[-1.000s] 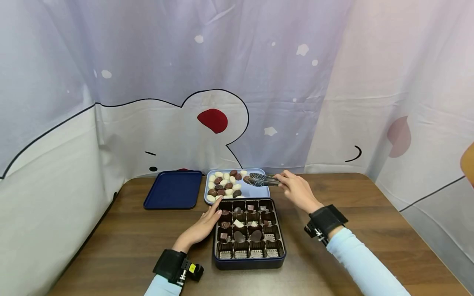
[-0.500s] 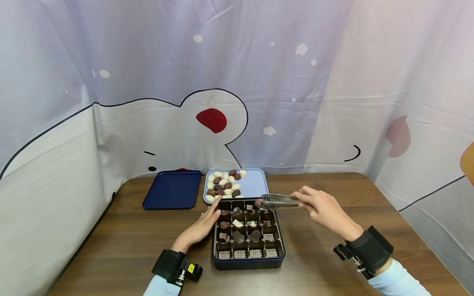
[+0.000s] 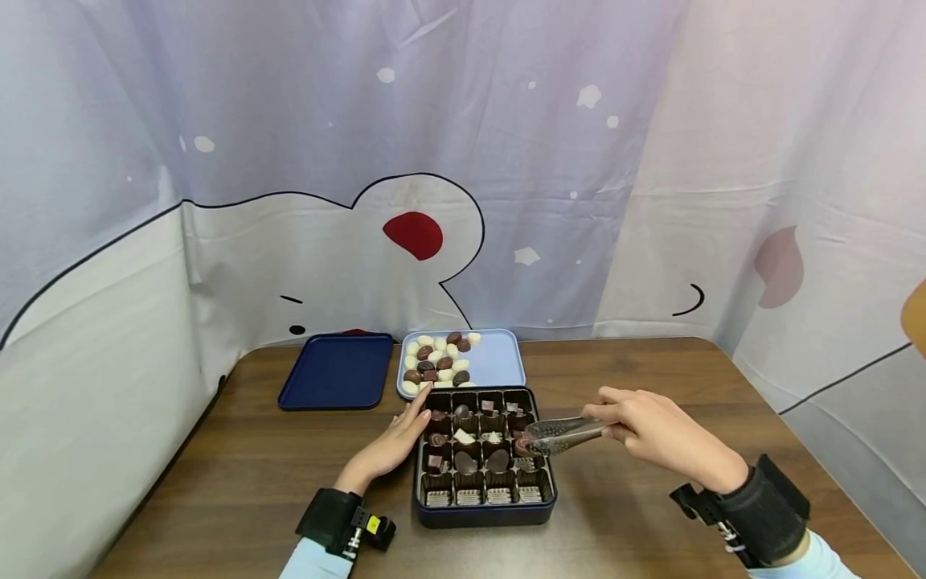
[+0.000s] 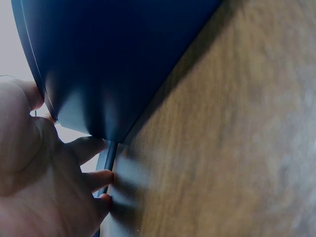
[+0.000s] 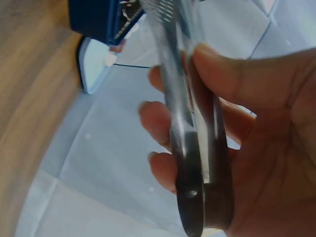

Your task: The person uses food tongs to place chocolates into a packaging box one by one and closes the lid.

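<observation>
My right hand point(image 3: 654, 430) has the tongs point(image 3: 564, 435) pinched by the arms, thumb point(image 5: 219, 69) on one side and fingers point(image 5: 155, 121) on the other, squeezed narrow; at the tips sits a brown chocolate point(image 3: 521, 444), above or just inside the box's right-hand column, near the ridge between the second and third rows from the back. I cannot tell whether it touches the cell floor. I take it that I hold the tongs well back so that my knuckles stay off the other chocolates point(image 3: 466, 462). My left hand point(image 3: 394, 444) rests against the left wall of the box point(image 3: 486, 516), I judge to steady it while I work from the opposite side. The pale tray point(image 3: 499, 362) of loose pieces lies just behind the box, which makes for a short carry; the navy tray point(image 3: 337, 371) lies to its left on the table point(image 3: 622, 515). A second ago the tongs had this chocolate over the pale tray, and half a second ago over the box's far right corner; now they are closer to me, while left hand and box have hardly shifted.
</observation>
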Motion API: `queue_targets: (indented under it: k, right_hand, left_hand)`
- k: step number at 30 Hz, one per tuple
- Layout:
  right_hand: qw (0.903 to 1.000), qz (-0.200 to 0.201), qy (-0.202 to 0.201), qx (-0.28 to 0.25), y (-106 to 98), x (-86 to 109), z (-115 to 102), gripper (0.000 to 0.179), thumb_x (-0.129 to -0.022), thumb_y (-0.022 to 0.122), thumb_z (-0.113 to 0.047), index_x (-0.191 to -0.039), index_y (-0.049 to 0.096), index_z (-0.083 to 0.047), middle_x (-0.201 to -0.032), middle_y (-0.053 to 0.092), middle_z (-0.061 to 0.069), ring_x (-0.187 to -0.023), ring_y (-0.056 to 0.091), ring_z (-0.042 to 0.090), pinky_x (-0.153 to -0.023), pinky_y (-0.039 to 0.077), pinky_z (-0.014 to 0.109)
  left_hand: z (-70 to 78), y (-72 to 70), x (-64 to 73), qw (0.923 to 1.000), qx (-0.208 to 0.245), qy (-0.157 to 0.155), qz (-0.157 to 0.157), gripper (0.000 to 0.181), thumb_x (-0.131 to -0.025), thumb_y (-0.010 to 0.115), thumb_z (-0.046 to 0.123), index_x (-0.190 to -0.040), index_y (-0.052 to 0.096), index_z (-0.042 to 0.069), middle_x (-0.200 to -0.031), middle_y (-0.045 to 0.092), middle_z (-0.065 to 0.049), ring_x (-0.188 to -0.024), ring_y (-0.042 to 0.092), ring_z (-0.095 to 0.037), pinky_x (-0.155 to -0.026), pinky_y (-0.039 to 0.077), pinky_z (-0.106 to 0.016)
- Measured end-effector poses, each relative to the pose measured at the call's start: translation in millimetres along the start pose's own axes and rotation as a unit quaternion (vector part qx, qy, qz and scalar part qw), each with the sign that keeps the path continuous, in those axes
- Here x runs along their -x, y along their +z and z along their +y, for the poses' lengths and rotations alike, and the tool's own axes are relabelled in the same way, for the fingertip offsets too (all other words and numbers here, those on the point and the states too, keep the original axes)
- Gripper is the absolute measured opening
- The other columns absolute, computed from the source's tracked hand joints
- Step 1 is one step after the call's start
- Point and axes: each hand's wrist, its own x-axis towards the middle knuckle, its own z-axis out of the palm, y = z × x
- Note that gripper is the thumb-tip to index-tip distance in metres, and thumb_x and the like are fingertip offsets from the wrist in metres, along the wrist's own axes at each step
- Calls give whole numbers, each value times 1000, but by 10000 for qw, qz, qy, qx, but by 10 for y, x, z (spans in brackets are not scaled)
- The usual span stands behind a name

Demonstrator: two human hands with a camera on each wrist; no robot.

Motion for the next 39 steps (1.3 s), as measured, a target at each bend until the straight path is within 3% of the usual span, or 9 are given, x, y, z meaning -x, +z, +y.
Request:
queue_targets:
  k: [9,18,26,29,34,39]
  right_hand:
    - [9998,135,126,2,-86,-118,-52,32,-87,77,-4,-117,79,-16,-86,50,-16,-71,44,-3,-62,35,21]
    - [9992,379,54,130,-16,-484,-107,32,-90,75,-4,-121,78,-10,-90,57,-10,-70,47,0,-61,38,23]
    - [9961,620,46,629,187,-864,-15,32,-90,75,-3,-121,77,-7,-87,58,-2,-63,45,7,-57,36,23]
    - [9937,599,33,945,292,-991,46,31,-90,74,-1,-120,76,-7,-87,57,0,-65,47,11,-58,35,24]
    - [9851,607,-100,1603,519,-1184,101,30,-86,73,1,-116,76,-6,-97,64,5,-75,59,22,-64,45,31]
    - [9843,361,-38,1730,713,-1320,66,24,-90,73,-1,-113,76,-6,-94,63,8,-71,55,23,-63,39,30]
  left_hand:
    - [11,-10,11,10000,-6,9,16,60,-115,27,34,-169,3,21,-175,5,-15,-160,-2,-46,-125,-3,-70]
    - [7,-21,19,10000,26,42,27,60,-115,28,33,-169,4,19,-175,5,-14,-159,-1,-47,-124,-3,-71]
    - [15,-2,8,9996,72,257,56,63,-115,27,40,-169,7,14,-174,6,-20,-157,0,-54,-122,-3,-74]
    - [16,2,3,9996,113,232,63,63,-115,27,40,-169,7,15,-174,5,-20,-157,0,-54,-122,-4,-74]
    - [-16,5,-16,9998,91,153,71,64,-114,27,43,-169,6,18,-175,5,-17,-158,-2,-51,-123,-4,-72]
    - [-40,11,-19,10000,17,51,55,65,-114,26,46,-169,5,20,-176,5,-12,-160,-1,-46,-126,-4,-69]
